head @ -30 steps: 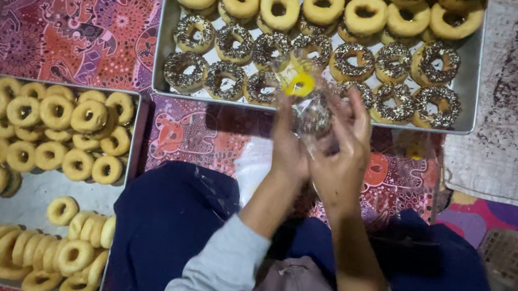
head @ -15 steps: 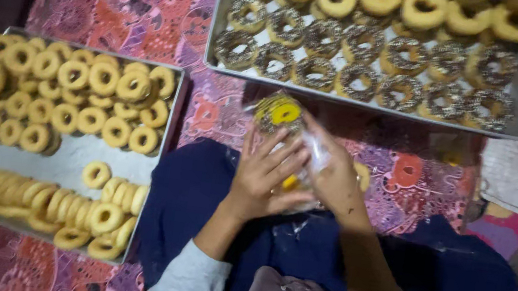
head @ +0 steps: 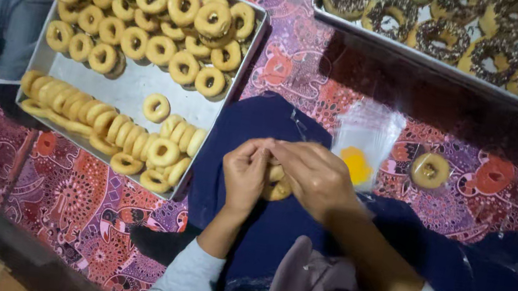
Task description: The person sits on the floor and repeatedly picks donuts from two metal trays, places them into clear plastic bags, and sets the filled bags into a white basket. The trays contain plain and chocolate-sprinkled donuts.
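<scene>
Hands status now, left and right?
Left hand: closed on plain ring doughnut.
Right hand: closed on same doughnut, beside clear plastic bag.

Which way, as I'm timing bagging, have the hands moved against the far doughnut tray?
Yes: left hand and right hand, clasping a doughnut, drew back from the tray toward the lap.
</scene>
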